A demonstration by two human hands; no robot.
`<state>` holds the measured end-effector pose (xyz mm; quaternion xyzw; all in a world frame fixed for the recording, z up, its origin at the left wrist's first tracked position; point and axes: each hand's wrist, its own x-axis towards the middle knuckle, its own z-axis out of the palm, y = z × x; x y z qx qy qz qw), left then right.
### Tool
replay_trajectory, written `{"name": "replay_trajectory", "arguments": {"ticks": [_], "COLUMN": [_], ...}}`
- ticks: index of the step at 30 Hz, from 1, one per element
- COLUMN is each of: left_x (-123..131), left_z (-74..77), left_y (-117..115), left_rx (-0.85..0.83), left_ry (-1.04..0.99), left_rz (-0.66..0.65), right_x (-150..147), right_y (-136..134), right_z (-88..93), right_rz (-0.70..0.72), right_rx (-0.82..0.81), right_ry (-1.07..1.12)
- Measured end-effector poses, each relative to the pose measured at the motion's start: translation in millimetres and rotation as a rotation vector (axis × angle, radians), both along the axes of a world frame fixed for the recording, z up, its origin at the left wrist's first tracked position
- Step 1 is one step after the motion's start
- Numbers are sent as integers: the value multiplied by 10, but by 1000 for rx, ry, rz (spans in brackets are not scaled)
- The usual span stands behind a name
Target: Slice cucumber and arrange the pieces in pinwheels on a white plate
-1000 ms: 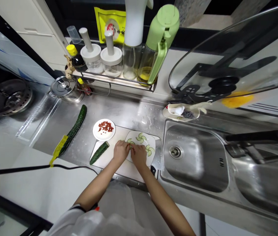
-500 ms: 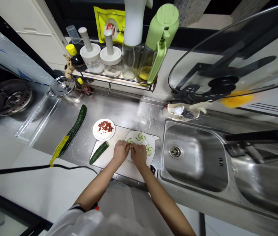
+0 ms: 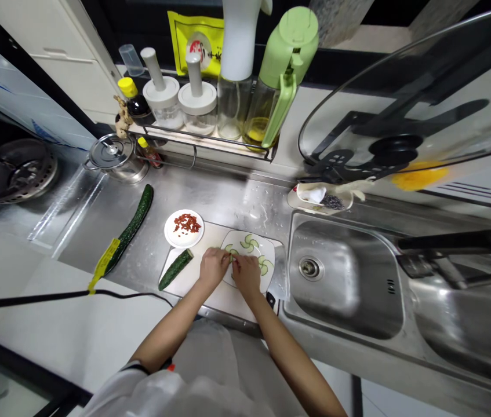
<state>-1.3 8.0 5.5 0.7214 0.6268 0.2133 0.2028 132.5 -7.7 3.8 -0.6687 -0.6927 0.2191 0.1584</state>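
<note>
My left hand [image 3: 213, 267] and my right hand [image 3: 246, 273] meet over the left side of a white squarish plate [image 3: 266, 282]. Their fingertips are pinched together on a thin cucumber slice [image 3: 232, 257], partly hidden by the fingers. Other slices lie in pinwheel shapes on the plate, one cucumber pinwheel [image 3: 249, 243] at the back and another [image 3: 265, 266] at the right. The plate stands on a pale cutting board [image 3: 219, 301]. A cut piece of cucumber [image 3: 175, 270] rests on the board, left of my left hand.
A round white plate of small red pieces [image 3: 187, 223] sits behind the board. A knife handle [image 3: 270, 299] shows by the board's right edge. A whole cucumber [image 3: 134, 223] with yellow tape lies left, a lidded pot [image 3: 117, 157] behind it. The sink [image 3: 349, 278] is to the right.
The view has shifted very slightly. Both hands stay at the same spot on the plate, with only tiny finger movement around the cucumber slice.
</note>
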Motion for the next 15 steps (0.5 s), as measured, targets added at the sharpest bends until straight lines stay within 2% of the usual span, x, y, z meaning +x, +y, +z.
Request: {"name": "replay_trajectory", "arguments": {"ticks": [3,6,8,11,15], "left_x": [-83,-268,-425,-631,-762], "left_z": [45,93,127,174,187], "left_y": [26,105,180,296,411], "left_rx": [33,48,17,-37,-127], "left_ry": [-40,-18,31,89,157], "left_rz": [56,213,338,457,538], "right_x": [12,35,51,62,50], "right_y": [-15,-46,-71,-101,-116], "right_z": [18,21,16,12,38], "right_rz": [-3,-6,-12,-28,-37], "right_rx": [7,14,18,13,-8], "right_ry": [1,16,28,44,44]}}
